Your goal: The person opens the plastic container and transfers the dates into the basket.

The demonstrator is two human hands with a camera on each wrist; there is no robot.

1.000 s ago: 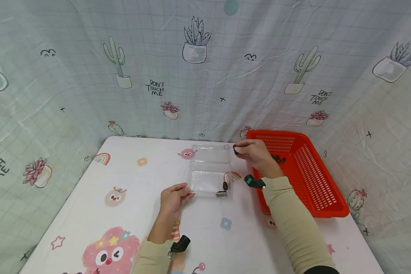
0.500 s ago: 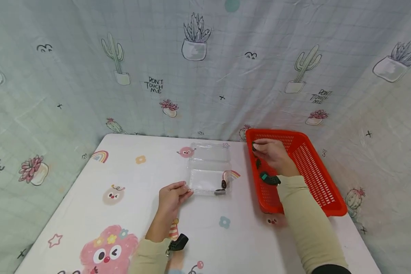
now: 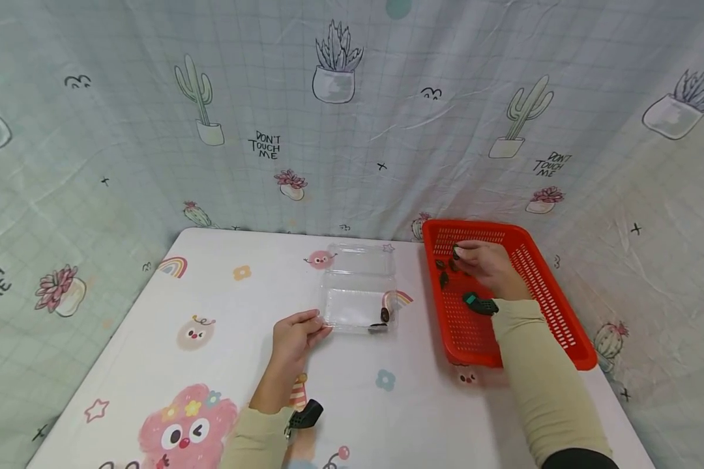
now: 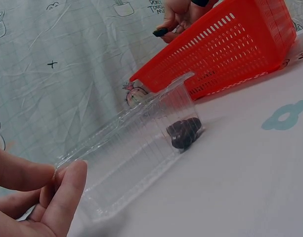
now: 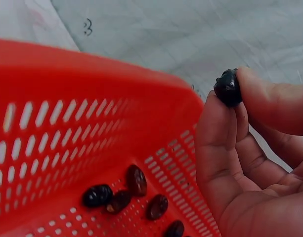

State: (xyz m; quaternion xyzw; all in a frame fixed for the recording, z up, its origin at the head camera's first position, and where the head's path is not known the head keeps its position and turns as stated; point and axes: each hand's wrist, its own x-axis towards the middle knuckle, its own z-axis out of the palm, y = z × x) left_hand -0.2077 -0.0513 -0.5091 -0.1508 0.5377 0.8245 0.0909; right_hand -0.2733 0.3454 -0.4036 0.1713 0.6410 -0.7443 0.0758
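My left hand (image 3: 293,339) pinches the near left corner of a clear plastic box (image 3: 352,307), which stands on the table with its lid laid back. Dark brown dates (image 4: 183,133) lie in the box's near right corner. Over the left part of a red basket (image 5: 92,66), my right hand (image 3: 491,268) holds a dark, glossy date (image 5: 228,88) between thumb and fingertips. Below it, several loose dates (image 5: 136,180) rest on the perforated basket floor, near its far left corner.
The table (image 3: 240,384) has a white cover with cartoon prints. A patterned curtain (image 3: 381,117) hangs behind and at both sides. The basket's left wall stands a short way right of the box.
My right hand has moved right, from beside the box's lid to over the basket, still with a date in its fingers. The left hand and the box have stayed put.
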